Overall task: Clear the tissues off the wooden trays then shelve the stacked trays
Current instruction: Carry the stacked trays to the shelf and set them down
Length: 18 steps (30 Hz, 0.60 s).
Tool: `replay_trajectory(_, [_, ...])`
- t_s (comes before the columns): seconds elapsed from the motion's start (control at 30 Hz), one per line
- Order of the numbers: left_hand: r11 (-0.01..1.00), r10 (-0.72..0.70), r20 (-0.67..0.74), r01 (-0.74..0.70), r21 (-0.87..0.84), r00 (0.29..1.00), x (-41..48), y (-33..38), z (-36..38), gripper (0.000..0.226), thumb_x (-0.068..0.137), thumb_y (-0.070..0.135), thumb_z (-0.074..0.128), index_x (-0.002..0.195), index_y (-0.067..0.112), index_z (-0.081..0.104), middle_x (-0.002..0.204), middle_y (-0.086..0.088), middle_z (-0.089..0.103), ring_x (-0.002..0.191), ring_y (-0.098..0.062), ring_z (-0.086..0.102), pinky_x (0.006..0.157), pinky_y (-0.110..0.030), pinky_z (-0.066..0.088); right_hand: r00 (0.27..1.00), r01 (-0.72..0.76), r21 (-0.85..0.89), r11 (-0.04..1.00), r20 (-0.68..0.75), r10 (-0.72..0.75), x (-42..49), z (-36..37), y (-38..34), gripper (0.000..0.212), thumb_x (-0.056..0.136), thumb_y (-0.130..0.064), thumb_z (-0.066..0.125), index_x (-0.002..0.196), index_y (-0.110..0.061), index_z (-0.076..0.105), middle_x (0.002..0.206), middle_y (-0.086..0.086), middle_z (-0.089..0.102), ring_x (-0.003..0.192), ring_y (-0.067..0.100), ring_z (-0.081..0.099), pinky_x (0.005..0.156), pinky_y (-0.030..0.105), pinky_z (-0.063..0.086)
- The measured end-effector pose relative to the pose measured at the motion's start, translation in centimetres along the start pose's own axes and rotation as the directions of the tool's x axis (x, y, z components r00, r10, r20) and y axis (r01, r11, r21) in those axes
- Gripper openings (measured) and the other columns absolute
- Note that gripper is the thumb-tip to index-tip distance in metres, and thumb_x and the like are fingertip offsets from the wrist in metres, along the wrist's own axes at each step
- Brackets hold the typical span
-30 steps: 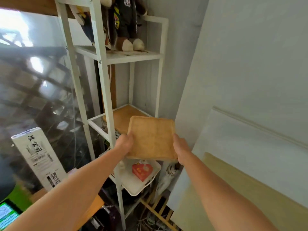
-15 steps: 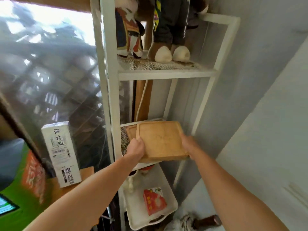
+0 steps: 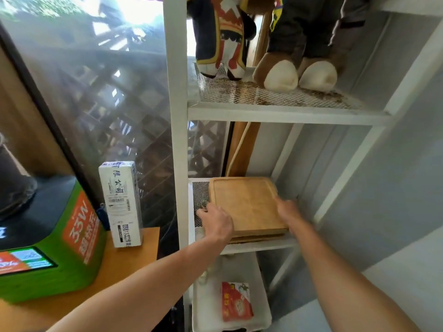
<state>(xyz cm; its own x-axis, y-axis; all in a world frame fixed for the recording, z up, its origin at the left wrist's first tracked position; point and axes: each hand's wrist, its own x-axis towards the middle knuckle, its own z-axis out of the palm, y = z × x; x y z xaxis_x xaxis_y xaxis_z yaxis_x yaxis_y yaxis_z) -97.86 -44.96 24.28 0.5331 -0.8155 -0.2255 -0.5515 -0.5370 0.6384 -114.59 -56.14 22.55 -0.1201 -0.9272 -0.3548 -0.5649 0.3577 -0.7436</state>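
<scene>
Stacked trays [image 3: 248,207]: lying on middle mesh shelf [image 3: 201,195]; left hand [image 3: 215,222] and right hand [image 3: 288,215] flank them, fingers seemingly loosened, grip unclear.

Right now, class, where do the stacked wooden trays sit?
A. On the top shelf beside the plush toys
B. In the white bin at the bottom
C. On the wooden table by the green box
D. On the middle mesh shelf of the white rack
D: the stacked wooden trays lie flat on the middle mesh shelf, a hand at each side.

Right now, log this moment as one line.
phase: shelving | stacked wooden trays: on middle mesh shelf | left hand: at left edge | right hand: at right edge | tissues: none on top
</scene>
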Motion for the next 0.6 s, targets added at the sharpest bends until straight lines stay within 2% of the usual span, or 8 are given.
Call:
replay_trajectory(0.07, [0.995,0.007,-0.008,-0.006,0.104,1.000,-0.2,-0.2,0.2,0.024,0.101,0.015,0.035,0.112,0.007,0.055,0.107,-0.013,0.050,0.089,-0.023,0.038,0.086,-0.037,0.036,1.000,0.009,-0.036,0.999,-0.006,-0.009,0.1,-0.1,0.1,0.040,0.098,-0.047,0.042,0.105,-0.011,0.059,0.083,0.003,0.058,0.073,0.016,0.055,0.062,0.032,0.041])
replay_trajectory(0.13, [0.988,0.030,0.008,-0.031,0.153,1.000,0.0,-0.3,0.6,0.023,0.101,0.017,0.037,0.111,0.008,0.056,0.110,-0.013,0.052,0.087,-0.022,0.037,0.081,-0.036,0.034,0.999,0.024,-0.074,0.997,-0.024,-0.026,0.2,0.0,0.3,0.042,0.099,-0.046,0.042,0.106,-0.009,0.061,0.081,0.003,0.058,0.071,0.016,0.054,0.062,0.032,0.041])
replay_trajectory(0.23, [0.999,-0.048,-0.046,0.047,-0.022,0.998,-0.1,-0.5,1.0,0.026,0.099,0.018,0.038,0.117,0.004,0.051,0.120,-0.016,0.048,0.095,-0.028,0.042,0.087,-0.037,0.037,0.998,0.047,-0.095,0.994,-0.045,-0.052,0.3,0.0,0.5,0.046,0.100,-0.041,0.043,0.116,-0.003,0.063,0.079,0.001,0.055,0.066,0.012,0.050,0.054,0.027,0.034])
replay_trajectory(0.3, [0.993,-0.076,-0.074,0.069,-0.097,0.994,-0.4,-0.4,1.0,0.030,0.099,0.020,0.038,0.120,0.002,0.048,0.126,-0.020,0.043,0.109,-0.032,0.044,0.098,-0.041,0.040,0.997,0.054,-0.117,0.992,-0.054,-0.060,0.2,-0.1,0.6,0.048,0.099,-0.043,0.043,0.117,-0.003,0.064,0.082,0.003,0.058,0.067,0.013,0.052,0.056,0.028,0.035])
replay_trajectory(0.37, [0.985,-0.096,-0.103,0.079,-0.152,0.990,-0.5,-0.3,1.1,0.030,0.099,0.022,0.039,0.119,0.003,0.049,0.129,-0.020,0.041,0.113,-0.032,0.042,0.102,-0.043,0.039,0.995,0.050,-0.139,0.989,-0.074,-0.061,0.1,-0.1,0.5,0.050,0.099,-0.045,0.043,0.118,-0.005,0.065,0.087,0.006,0.062,0.069,0.017,0.053,0.062,0.029,0.038])
replay_trajectory(0.5, [0.991,-0.068,-0.130,0.052,-0.124,0.989,-0.5,-1.2,2.2,0.027,0.100,0.028,0.038,0.113,0.008,0.050,0.126,-0.017,0.044,0.108,-0.027,0.041,0.096,-0.036,0.037,0.991,0.064,-0.163,0.984,-0.106,-0.082,0.2,0.1,1.5,0.051,0.098,-0.049,0.041,0.117,-0.009,0.066,0.080,0.002,0.056,0.067,0.016,0.050,0.071,0.032,0.041])
replay_trajectory(0.6, [0.982,-0.059,-0.160,0.028,-0.189,0.985,-0.8,-1.5,2.8,0.024,0.099,0.031,0.044,0.107,0.008,0.048,0.122,-0.016,0.043,0.104,-0.025,0.043,0.097,-0.038,0.040,0.990,0.069,-0.103,0.992,-0.114,-0.081,0.0,0.4,2.6,0.049,0.098,-0.048,0.044,0.127,-0.014,0.062,0.097,0.006,0.062,0.078,0.017,0.051,0.075,0.032,0.039])
